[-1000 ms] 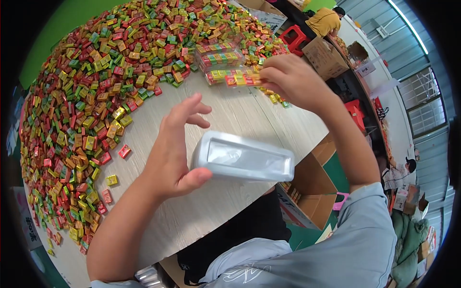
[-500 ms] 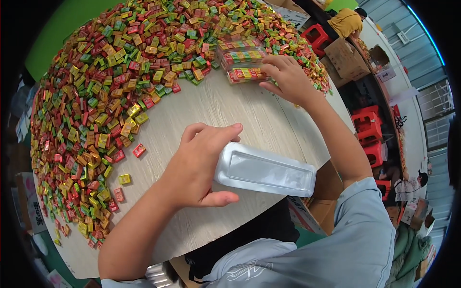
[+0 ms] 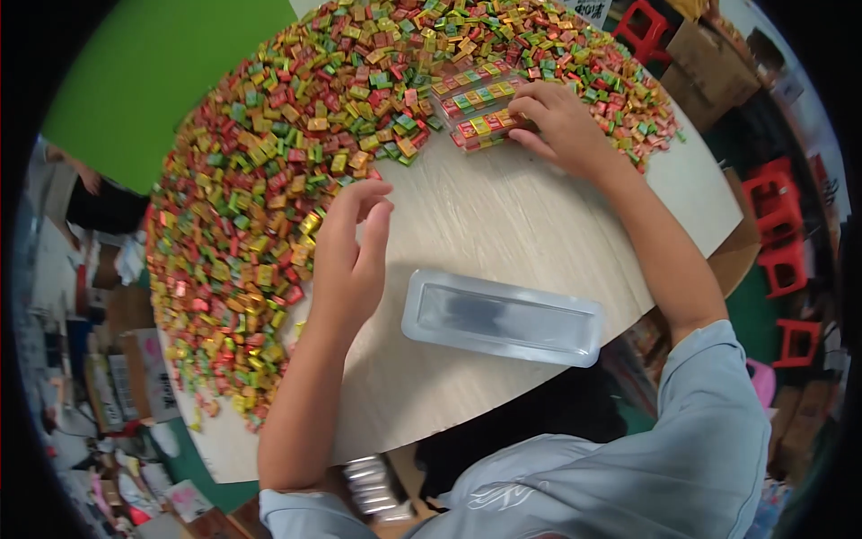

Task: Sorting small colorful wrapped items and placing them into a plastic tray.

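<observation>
As the left hand (image 3: pixel 348 265) hovers, a plastic tray (image 3: pixel 501 317) lies to its right.

At centre, the tray (image 3: pixel 503 316) looks like smooth, glossy plastic. Upper centre, clear shiny plastic encases the packs (image 3: pixel 486 99); the heaped pieces (image 3: pixel 287 171) glint like foil. The tabletop (image 3: pixel 530 229) resembles matt, grained wood. Lower right, the shirt (image 3: pixel 620 472) is matt cloth.

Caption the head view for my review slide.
Right hand at a filled clear pack, empty left hand beside piled wrapped pieces, grey tray on the table.
</observation>
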Action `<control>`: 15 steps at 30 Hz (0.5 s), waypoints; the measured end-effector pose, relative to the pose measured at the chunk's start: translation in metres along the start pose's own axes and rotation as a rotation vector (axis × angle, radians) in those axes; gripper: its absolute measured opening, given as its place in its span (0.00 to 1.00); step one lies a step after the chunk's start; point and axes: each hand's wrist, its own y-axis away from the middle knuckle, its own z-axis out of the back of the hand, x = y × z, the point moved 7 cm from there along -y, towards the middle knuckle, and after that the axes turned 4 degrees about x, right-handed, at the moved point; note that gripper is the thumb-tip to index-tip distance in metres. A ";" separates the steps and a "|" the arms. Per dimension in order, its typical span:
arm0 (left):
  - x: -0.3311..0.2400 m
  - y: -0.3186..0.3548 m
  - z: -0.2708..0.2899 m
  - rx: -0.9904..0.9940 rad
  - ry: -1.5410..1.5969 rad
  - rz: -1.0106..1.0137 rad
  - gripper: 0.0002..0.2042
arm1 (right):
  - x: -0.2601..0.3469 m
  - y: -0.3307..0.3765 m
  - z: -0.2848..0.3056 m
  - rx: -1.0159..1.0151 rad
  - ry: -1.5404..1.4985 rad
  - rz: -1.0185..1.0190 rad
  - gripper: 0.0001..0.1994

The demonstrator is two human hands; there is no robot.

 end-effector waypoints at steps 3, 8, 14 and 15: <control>0.011 -0.031 -0.004 0.096 -0.144 0.249 0.12 | -0.004 0.001 0.008 -0.044 -0.069 -0.038 0.19; 0.021 -0.071 -0.041 0.320 -0.469 0.364 0.18 | -0.013 0.015 0.019 -0.087 -0.057 -0.160 0.26; 0.030 -0.090 -0.075 0.468 -0.645 0.414 0.28 | -0.025 0.021 0.007 0.125 -0.011 -0.327 0.36; 0.031 -0.093 -0.077 0.472 -0.693 0.387 0.27 | -0.024 0.020 0.004 0.162 -0.002 -0.340 0.38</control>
